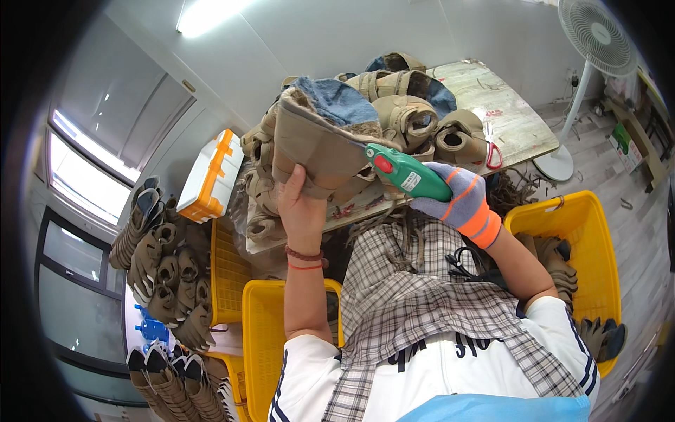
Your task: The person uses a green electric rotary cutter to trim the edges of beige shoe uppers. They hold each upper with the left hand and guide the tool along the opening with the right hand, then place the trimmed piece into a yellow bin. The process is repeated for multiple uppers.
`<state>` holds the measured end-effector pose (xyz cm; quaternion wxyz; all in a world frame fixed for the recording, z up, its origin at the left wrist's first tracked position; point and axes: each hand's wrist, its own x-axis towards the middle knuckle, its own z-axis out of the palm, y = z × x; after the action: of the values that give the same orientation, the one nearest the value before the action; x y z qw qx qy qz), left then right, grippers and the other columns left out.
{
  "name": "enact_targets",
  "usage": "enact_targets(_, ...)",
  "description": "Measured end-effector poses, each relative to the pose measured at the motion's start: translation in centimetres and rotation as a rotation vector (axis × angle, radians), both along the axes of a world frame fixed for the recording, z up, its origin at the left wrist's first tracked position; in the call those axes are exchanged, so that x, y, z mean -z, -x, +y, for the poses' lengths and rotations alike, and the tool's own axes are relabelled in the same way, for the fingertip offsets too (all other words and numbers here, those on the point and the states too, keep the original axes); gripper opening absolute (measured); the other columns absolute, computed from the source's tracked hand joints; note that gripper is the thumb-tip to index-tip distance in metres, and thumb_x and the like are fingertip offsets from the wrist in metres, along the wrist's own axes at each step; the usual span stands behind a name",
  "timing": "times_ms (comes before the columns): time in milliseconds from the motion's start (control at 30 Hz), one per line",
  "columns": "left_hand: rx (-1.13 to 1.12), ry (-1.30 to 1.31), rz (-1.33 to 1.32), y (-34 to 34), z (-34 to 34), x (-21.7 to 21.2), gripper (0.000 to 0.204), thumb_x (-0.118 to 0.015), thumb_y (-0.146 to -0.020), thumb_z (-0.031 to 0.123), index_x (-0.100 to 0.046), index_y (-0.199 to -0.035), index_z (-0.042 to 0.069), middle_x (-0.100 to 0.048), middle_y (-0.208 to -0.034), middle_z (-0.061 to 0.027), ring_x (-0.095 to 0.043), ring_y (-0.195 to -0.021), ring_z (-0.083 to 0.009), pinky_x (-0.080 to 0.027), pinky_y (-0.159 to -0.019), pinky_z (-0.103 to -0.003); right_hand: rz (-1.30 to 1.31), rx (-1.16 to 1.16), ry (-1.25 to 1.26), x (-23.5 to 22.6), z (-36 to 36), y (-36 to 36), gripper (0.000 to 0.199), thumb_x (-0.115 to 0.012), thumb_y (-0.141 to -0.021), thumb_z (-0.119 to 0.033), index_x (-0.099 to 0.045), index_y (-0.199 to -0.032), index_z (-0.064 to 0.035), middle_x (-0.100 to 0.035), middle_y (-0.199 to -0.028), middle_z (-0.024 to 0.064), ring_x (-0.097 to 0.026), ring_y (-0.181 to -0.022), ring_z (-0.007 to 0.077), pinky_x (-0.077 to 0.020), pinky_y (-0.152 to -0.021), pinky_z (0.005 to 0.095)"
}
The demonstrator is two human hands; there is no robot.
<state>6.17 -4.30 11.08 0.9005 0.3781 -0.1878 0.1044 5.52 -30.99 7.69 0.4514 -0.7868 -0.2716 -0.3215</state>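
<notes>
Left hand (301,200): bare, beaded bracelet at the wrist, fingers clasped round the lower edge of a tan boot upper (318,144) with a blue lining, held up above the table (510,116).

Right hand (458,200): grey and orange glove, fingers wrapped round a green handheld tool (404,172) with a red button, its tip touching the boot upper's edge.

Table: piled with more tan boot uppers (411,112).

Surroundings: yellow crates (583,218) on both sides, an orange and white case (209,176), stacked uppers (165,271) at left, a white fan (598,35).
</notes>
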Motion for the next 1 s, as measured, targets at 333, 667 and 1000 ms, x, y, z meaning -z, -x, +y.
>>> enact_targets(333, -0.340, -0.589, -0.109, -0.3, -1.2, 2.4, 0.025, -0.061, -0.088, 0.007, -0.058, -0.112, -0.001, -0.062, -0.109, -0.0041, -0.057, -0.095, -0.0142, -0.044, -0.084, -0.028, 0.285, -0.118, -0.256, 0.9, 1.2, -0.3, 0.052, -0.081, -0.066, -0.036, -0.064, -0.105, -0.0055, -0.068, -0.078, 0.0104, -0.067, -0.069, 0.0168, -0.0516, -0.062, 0.0275)
enact_targets(667, -0.871, -1.498, -0.656, -1.0, -0.6, 3.3, 0.024, -0.060, -0.085, 0.008, -0.060, -0.108, -0.001, -0.058, -0.108, -0.0129, -0.054, -0.097, -0.0291, -0.037, -0.093, -0.040, 0.400, -0.165, -0.369, 0.7, 1.2, -0.4, 0.049, -0.080, -0.071, -0.033, -0.063, -0.107, -0.0035, -0.068, -0.080, 0.0065, -0.063, -0.070, 0.0093, -0.0505, -0.062, 0.0239)
enact_targets(1000, -0.830, -1.906, -0.760, -0.2, 0.7, 5.3, 0.027, -0.058, -0.073, 0.007, -0.064, -0.099, 0.001, -0.060, -0.104, -0.0187, -0.049, -0.103, -0.0410, -0.033, -0.093, -0.052, 0.633, -0.337, -0.574, -0.2, 0.7, -0.2, 0.042, -0.076, -0.077, -0.029, -0.062, -0.103, 0.0001, -0.065, -0.083, 0.0005, -0.055, -0.072, 0.0027, -0.0466, -0.062, 0.0192)
